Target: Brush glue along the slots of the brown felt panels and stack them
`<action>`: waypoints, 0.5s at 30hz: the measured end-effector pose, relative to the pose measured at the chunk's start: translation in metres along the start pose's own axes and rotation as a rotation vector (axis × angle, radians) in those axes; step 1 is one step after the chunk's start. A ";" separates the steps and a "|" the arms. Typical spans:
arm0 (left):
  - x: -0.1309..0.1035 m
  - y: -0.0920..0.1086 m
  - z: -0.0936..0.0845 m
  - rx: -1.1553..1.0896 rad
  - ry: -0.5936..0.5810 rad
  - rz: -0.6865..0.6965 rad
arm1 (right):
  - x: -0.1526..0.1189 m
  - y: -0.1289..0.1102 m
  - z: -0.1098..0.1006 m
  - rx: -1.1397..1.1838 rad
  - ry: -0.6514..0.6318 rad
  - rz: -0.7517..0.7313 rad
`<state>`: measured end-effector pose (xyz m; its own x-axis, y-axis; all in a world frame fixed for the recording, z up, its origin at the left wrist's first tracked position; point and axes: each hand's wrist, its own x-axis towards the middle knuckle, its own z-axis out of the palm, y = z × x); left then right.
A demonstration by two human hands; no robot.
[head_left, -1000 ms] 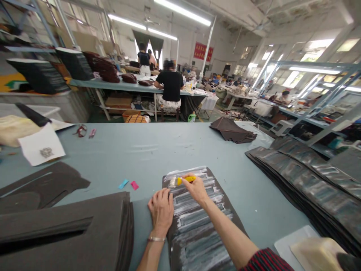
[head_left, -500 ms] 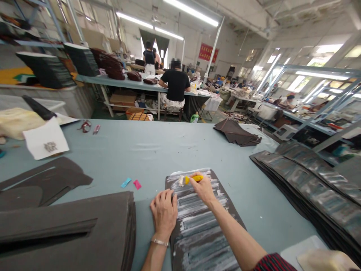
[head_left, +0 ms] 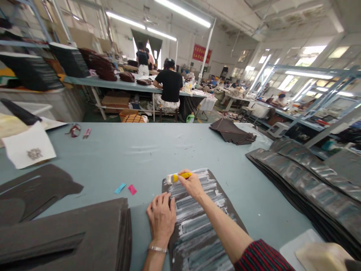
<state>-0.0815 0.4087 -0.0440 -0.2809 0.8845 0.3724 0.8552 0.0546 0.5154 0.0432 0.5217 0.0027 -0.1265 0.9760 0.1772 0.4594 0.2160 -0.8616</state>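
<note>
My right hand [head_left: 191,185] is closed round the yellow handle of a brush [head_left: 175,178]. The pale bristles touch the top left part of a dark panel [head_left: 208,222] streaked with whitish bands. My left hand [head_left: 162,216] lies on the panel's left edge, fingers slightly spread and bent, nothing in its grip. A pink packet [head_left: 132,189] and a light blue packet [head_left: 120,188] are on the table left of the panel.
Stacked dark panels [head_left: 113,233] fill the lower left of the table [head_left: 146,150]. Streaked panels [head_left: 304,180] overlap at the right. Dark pieces [head_left: 232,131] sit at the far edge. A person in black [head_left: 169,82] sits at another bench.
My right hand and the brush have moved left across the top of the panel, toward its upper left corner. The whole view has shifted slightly.
</note>
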 end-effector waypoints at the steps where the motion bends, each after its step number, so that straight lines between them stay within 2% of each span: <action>1: 0.000 0.000 0.000 -0.002 -0.001 0.001 | 0.002 0.003 0.001 0.019 -0.030 0.011; 3: -0.001 0.000 0.001 -0.009 -0.001 0.000 | 0.008 0.018 -0.022 -0.011 0.059 0.073; 6: -0.002 0.001 0.002 -0.021 0.002 -0.010 | 0.013 0.048 -0.092 -0.189 0.357 0.173; 8: -0.001 0.000 0.003 -0.034 -0.006 -0.022 | 0.007 0.060 -0.130 -0.305 0.461 0.189; 9: 0.000 -0.001 0.003 -0.048 -0.012 -0.028 | 0.002 0.061 -0.141 -0.319 0.478 0.193; 10: 0.001 -0.002 0.004 -0.072 -0.018 -0.037 | -0.006 0.060 -0.146 -0.306 0.473 0.201; 12: 0.000 -0.007 0.003 -0.155 -0.015 -0.061 | -0.024 0.051 -0.141 -0.224 0.429 0.213; 15: -0.009 -0.013 -0.006 -0.265 0.015 -0.114 | -0.058 0.027 -0.110 -0.086 0.330 0.199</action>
<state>-0.0928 0.3973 -0.0499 -0.3768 0.8725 0.3109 0.6749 0.0287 0.7373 0.1590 0.4743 0.0217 0.2551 0.9526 0.1659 0.5204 0.0094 -0.8539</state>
